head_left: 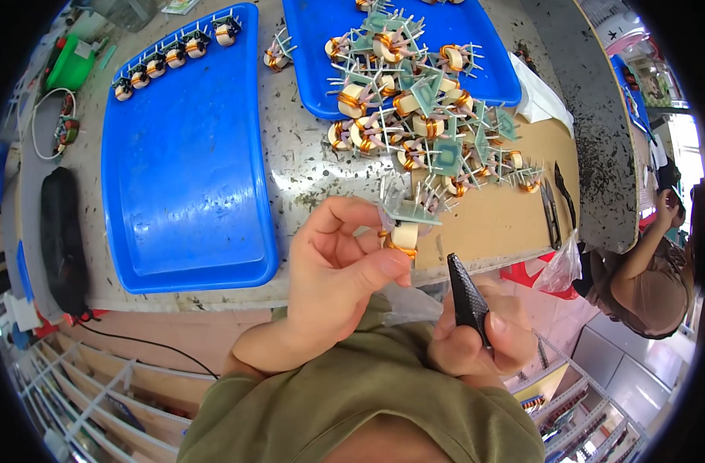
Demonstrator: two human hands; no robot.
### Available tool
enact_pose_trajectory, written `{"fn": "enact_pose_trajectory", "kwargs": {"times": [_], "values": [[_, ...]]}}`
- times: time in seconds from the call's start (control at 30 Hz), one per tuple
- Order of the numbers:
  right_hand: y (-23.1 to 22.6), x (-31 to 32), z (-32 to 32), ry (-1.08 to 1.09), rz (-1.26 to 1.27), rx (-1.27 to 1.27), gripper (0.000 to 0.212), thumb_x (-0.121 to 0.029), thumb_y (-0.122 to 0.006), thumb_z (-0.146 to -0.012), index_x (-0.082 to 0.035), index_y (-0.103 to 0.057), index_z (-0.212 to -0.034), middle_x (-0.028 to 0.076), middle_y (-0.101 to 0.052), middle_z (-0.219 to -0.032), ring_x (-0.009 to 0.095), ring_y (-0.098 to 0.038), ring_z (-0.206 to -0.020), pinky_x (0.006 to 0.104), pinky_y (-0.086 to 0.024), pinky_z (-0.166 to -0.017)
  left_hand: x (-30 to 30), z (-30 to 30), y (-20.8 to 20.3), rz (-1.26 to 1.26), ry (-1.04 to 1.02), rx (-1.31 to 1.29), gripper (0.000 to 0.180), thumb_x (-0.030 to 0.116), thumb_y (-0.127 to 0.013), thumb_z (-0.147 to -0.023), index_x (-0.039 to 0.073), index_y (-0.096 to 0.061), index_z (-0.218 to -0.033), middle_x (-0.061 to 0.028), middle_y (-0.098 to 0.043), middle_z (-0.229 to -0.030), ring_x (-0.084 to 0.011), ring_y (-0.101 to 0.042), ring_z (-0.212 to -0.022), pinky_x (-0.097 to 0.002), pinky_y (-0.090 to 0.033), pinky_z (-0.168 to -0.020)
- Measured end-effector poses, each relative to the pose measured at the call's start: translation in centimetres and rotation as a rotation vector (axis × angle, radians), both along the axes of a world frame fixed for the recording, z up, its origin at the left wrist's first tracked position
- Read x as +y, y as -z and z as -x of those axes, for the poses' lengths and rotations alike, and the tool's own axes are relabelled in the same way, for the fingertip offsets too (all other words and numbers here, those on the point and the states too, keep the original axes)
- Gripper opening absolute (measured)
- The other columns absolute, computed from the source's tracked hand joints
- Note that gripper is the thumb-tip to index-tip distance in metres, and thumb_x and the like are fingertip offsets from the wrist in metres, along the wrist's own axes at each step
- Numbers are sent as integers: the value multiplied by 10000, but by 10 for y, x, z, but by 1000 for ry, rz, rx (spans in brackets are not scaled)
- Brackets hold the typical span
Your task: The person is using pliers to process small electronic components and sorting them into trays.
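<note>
My left hand [341, 270] pinches a toroidal coil [404, 236] between thumb and fingers. It has a pale ring core with copper-coloured windings, and a greenish base plate with pins sits on top. My right hand [483, 332] grips a black tapered tool [466, 297] with a textured surface, its tip pointing up and away from me. The tool is apart from the coil, and its exact kind is unclear. Beyond both hands lies a heap of similar coils [429, 127] with green plates and pins, spilling from a blue tray onto the table.
A blue tray [190, 239] at left holds a row of coils [175, 56] along its far edge. The heaped blue tray [310, 85] stands beside it. Cardboard [499, 224] bears tweezers [551, 216]. A black pouch [63, 239] lies far left. Another person [645, 285] sits at right.
</note>
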State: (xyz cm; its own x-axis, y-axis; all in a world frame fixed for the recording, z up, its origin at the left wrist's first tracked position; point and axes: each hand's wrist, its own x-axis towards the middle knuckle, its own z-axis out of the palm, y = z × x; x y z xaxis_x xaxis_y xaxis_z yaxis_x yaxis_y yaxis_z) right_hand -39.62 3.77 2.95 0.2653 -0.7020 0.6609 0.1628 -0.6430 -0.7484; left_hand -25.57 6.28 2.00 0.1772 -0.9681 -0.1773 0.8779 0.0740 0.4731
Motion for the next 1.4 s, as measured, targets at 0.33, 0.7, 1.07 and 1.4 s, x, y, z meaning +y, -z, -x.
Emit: {"fn": "enact_pose_trajectory", "kwargs": {"times": [0.33, 0.7, 1.07, 1.4], "values": [[-2, -3, -11, 83, 164, 55, 462, 33, -728, -547, 9, -489, -941, 86, -513, -642, 161, -462, -418, 257, -381, -350, 2, 2, 4, 156, -110, -269, 426, -176, -634, -592, -28, -412, -925, -98, -419, -920, -160, -511, -875, -290, -515, -705], [-5, -2, -13, 108, 120, 86, 446, 53, -729, -528, 17, -507, -913, 79, -513, -622, 154, -460, -409, 253, -367, -339, 3, 2, 4, 206, -169, -423, 451, -152, -668, -572, -27, -418, -926, -95, -402, -924, -165, -499, -866, -317, -491, -757], [-6, -5, -10, 67, 168, 78, 421, 44, -719, -544, 26, -498, -901, 80, -513, -612, 166, -467, -410, 257, -384, -347, 3, 2, 3, 232, -183, -464, 452, -136, -676, -576, -17, -414, -925, -99, -407, -930, -163, -503, -856, -305, -482, -753], [-3, -3, -8, 53, 171, 80, 415, 33, -714, -557, 29, -494, -909, 81, -509, -606, 161, -457, -400, 255, -385, -355, 3, 2, 1, 204, -180, -470, 462, -116, -695, -569, -9, -420, -924, -90, -412, -922, -146, -501, -841, -280, -471, -741]]}}
